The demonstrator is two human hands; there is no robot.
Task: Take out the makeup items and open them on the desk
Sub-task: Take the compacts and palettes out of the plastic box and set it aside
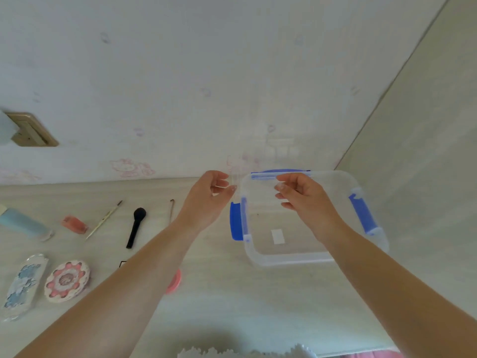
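Makeup items lie on the desk (232, 293) left of the clear storage box (304, 259): black brush (136, 227), thin brush (104, 219), round palette (67, 281). Above the box's far-left corner, the left hand (206, 195) and right hand (302, 195), held apart, each pinch something small and clear; I cannot tell what.

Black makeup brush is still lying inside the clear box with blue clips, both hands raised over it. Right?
Not quite. The head view shows the black makeup brush lying on the pale desk, left of the clear plastic box with blue clips, not inside it. Left hand and right hand are raised over the box.
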